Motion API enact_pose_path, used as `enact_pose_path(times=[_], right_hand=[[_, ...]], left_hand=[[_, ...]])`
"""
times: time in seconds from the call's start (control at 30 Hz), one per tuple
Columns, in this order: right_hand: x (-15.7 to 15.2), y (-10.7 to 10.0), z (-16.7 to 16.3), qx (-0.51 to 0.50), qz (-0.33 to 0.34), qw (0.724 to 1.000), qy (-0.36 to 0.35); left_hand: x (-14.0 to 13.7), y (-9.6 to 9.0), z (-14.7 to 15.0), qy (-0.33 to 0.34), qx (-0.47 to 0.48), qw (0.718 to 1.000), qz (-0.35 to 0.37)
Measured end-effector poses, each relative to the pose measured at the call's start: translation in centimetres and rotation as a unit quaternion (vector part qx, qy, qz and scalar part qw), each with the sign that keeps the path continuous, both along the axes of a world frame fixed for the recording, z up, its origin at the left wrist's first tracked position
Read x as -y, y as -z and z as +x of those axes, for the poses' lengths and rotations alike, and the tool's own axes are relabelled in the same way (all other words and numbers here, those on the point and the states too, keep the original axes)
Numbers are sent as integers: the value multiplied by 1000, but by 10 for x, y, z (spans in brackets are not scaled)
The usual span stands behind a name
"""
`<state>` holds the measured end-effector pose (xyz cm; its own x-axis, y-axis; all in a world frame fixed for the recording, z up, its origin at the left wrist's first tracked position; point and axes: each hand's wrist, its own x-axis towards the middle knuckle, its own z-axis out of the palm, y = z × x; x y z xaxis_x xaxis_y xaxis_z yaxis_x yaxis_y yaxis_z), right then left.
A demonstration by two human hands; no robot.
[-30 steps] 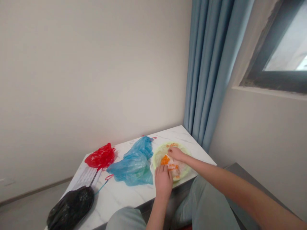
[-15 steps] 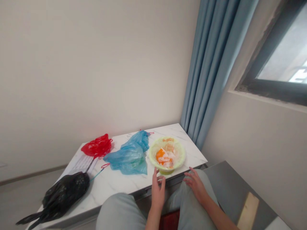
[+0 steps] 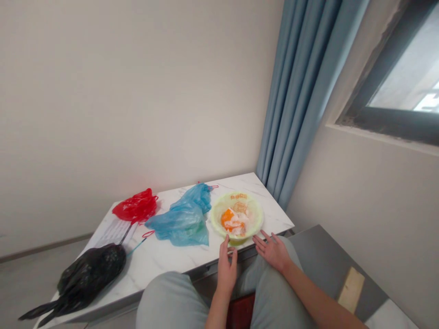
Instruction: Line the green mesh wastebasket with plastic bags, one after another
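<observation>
A pale green bowl rests near the front edge of the white marbled table. Inside it lie crumpled orange and white pieces that I cannot name. My left hand is just in front of the bowl, fingers apart and bent a little, holding nothing. To the bowl's front right, my right hand is open above my knee, fingertips near the table edge. Left of the bowl lies a blue plastic bag, with something greenish faintly showing through.
A red plastic bag and a black plastic bag lie further left, with a printed sheet between them. At the right are a grey surface with a wooden piece, a blue curtain and a window.
My right hand has moved left and up, closer to the bowl, with its fingers more spread. My left hand has shifted slightly right. The view has tilted a little.
</observation>
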<state>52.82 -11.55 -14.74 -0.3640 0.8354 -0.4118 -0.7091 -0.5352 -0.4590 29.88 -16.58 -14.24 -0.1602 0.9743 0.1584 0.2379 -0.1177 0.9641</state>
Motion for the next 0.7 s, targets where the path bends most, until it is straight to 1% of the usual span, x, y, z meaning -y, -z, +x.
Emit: enact_pose_path(times=[0.13,0.23,0.33,0.43,0.5,0.57,0.7], right_hand=[[1,-1,2,-34,-4,999,14],[3,-2,4,-30,8,999,27],[3,-1,4,-35,4,999,35],[3,-1,4,-50,-4,998,37],[2,0,4,-60,-6,997,39],[2,0,4,-73,-17,997,33],[1,1,2,-93,-73,993,3]], left_hand=[[-1,4,0,11,-5,1000,-10],[0,5,0,23,-13,999,-32],[0,5,-2,32,-31,998,-54],[0,5,-2,46,-38,997,-58],[-1,6,-2,51,-26,997,-54],[-1,7,0,51,-8,997,-50],[-1,10,1,56,32,997,-50]])
